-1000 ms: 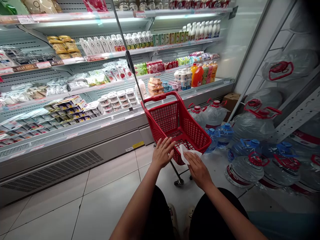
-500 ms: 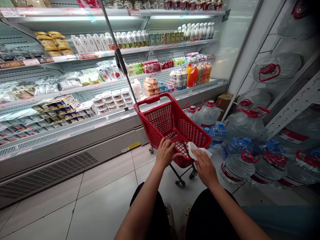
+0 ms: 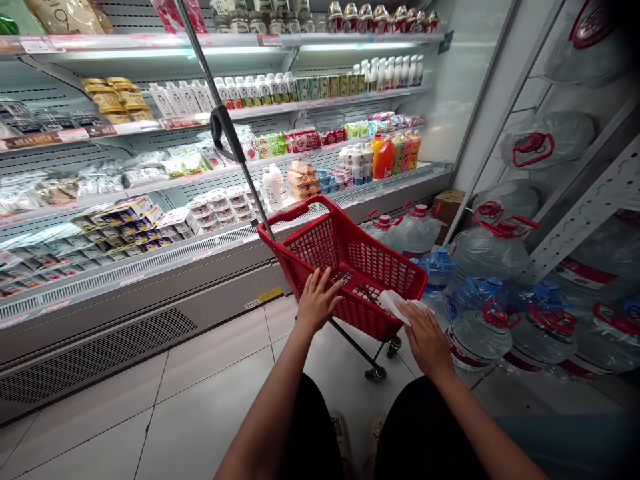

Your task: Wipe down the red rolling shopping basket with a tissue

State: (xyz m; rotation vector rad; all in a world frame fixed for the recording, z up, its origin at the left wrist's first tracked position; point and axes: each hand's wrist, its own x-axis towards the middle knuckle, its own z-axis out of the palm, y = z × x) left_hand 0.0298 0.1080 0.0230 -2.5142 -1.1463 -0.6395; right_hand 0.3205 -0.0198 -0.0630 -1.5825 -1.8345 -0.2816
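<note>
A small red shopping cart with latticed sides stands in front of my knees, a tall pole with a black handle rising from its left end. My left hand rests over the cart's near rim with its fingers spread and nothing in them. At the cart's right near corner, my right hand presses a white wipe against the rim, fingers stretched together over it. Part of the wipe is hidden under those fingers.
A chilled display case with stacked dairy tubs, bottles and packs runs along the far side. Large water bottles with red handles crowd the floor at right, beside a white metal rack. White tiles cover the floor.
The cart has swung slightly, its near end shifting right and its pole leaning further left. My left hand has moved left along the rim; my right hand has moved right with the wipe.
</note>
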